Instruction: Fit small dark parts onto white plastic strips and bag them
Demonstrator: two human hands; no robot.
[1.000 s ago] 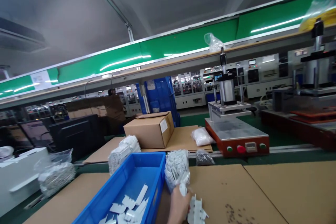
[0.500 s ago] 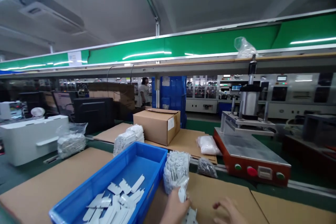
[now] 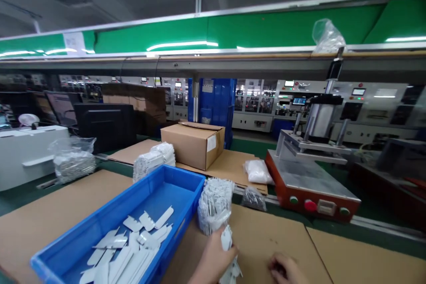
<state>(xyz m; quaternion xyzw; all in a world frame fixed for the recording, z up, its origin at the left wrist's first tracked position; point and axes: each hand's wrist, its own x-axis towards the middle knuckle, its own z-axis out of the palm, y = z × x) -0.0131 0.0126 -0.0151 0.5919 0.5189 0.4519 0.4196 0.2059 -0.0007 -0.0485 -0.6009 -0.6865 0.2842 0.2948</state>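
Note:
My left hand [image 3: 214, 255] is closed round a white plastic part [image 3: 226, 238], just in front of a bagged bundle of white parts [image 3: 215, 204]. More white pieces [image 3: 233, 274] lie below that hand, partly hidden by it. My right hand [image 3: 284, 269] is over the cardboard sheet [image 3: 262, 230] to the right, its fingers curled inward; whether anything is between them is hidden. Left of my hands stands a long blue bin [image 3: 183, 186] with many loose white parts [image 3: 133, 248] in its near half.
A press with a red base [image 3: 313, 186] stands at the right. Behind the bin are a cardboard box [image 3: 189, 142] and wrapped white stacks [image 3: 153, 159]. Small bags [image 3: 253, 198] lie near the press. A black monitor [image 3: 104, 126] stands at the back left.
The camera view has tilted down and shifted slightly. My right hand's fingers, spread and blurred before, are now curled. My left hand still holds the white part.

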